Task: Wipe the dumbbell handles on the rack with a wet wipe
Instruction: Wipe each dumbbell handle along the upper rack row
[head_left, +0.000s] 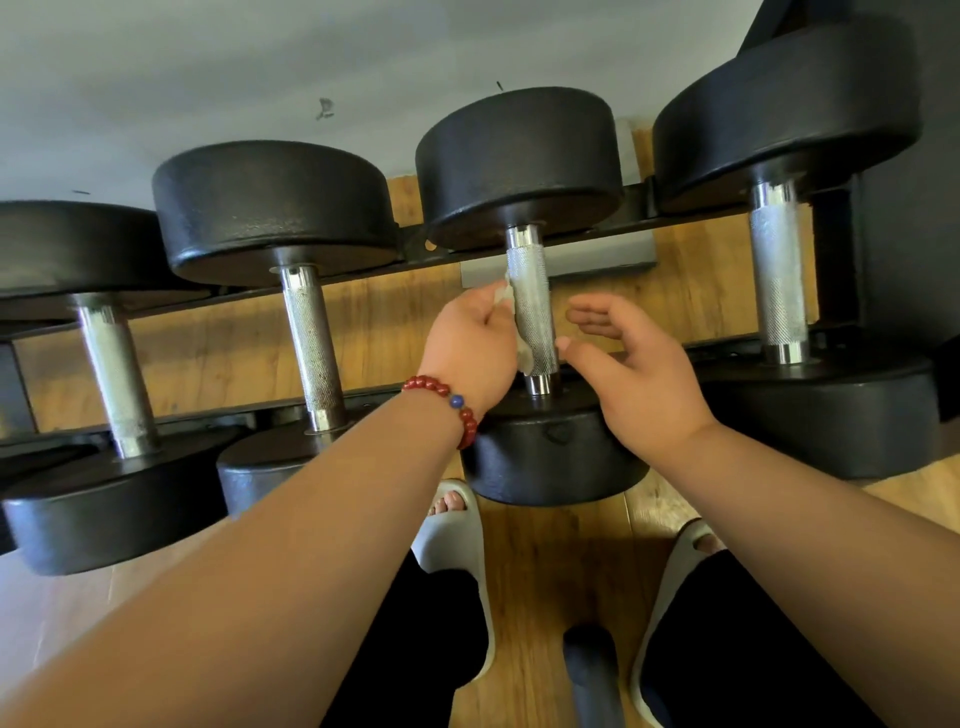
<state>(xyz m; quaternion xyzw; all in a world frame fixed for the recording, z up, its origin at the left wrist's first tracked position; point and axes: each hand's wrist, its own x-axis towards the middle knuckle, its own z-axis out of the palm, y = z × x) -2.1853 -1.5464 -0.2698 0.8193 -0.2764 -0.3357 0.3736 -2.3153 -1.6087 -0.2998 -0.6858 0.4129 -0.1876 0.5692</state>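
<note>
1. Rack (675, 218): its black rails run across your view, with a grey wall (208, 78) behind and a wooden floor (545, 571) below. It carries four black dumbbells side by side.
2. The third dumbbell from the left (519, 156) is the one you are working on. Its knurled steel handle (531, 312) runs from the far head to the near head.
3. The second dumbbell (311, 338) and the far-left dumbbell (117, 379) lie to your left, and the fourth dumbbell (776, 280) lies to your right. All are apart from your hands.
4. The near head of the third dumbbell sits right under both your wrists. It closes off the lower end of the handle.
5. Your left hand (470, 338) has its fingers curled round the wet wipe and presses it against the handle's left side.
6. Your right hand (639, 374) holds nothing, with its fingers loose and spread just beside the handle's right side. The thumb tip is very close to the metal, but I cannot tell whether it touches.
7. Your pale slippers (457, 545) stand on the floor under the rack's front edge. A dark rounded object (592, 670) lies between them, and I cannot tell what it is.
8. The wet wipe (505, 293) is white and crumpled. It shows above your left fingers and again below the palm, lying along the handle.
9. A red bead bracelet (449, 400) circles your left wrist.
</note>
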